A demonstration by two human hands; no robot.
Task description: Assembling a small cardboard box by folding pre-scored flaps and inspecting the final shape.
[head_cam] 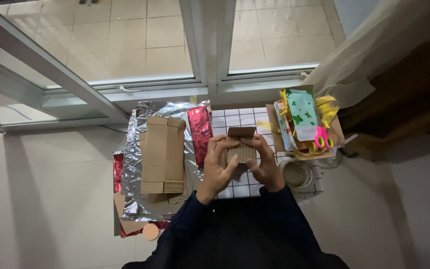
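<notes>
Left hand: my left hand (218,162) sits at the centre of the frame, fingers curled and closed around the left edge of a small piece of brown cardboard (241,142), thumb laid over its front.
Right hand: my right hand (266,162) is just right of the left one, fingers wrapped shut on the right edge of the same piece, so both hands clamp it between them.
Cardboard piece: it is held up above the surface at the middle of the frame; its top part is darker and folded over, and the lower part shows a ribbed face.
Surface below: a white cloth with a dark grid (235,119) lies under my hands, reaching toward the window frame.
Flattened box: a larger flattened cardboard box (162,154) lies left of centre, well apart from my hands, on a sheet of silver foil (135,164).
Red foil: a strip of shiny red wrapping (200,132) lies between the flattened box and my left hand, just beside my fingers.
Round disc: a small tan disc (151,231) rests at the lower left edge of the foil.
Tape roll: a roll of tape (297,173) lies just right of my right hand.
Craft box: an open box (337,132) in the upper right holds coloured paper, yellow ribbon and pink-handled scissors (324,138).
Sleeves: dark sleeves cover both my forearms at the bottom of the frame.
</notes>
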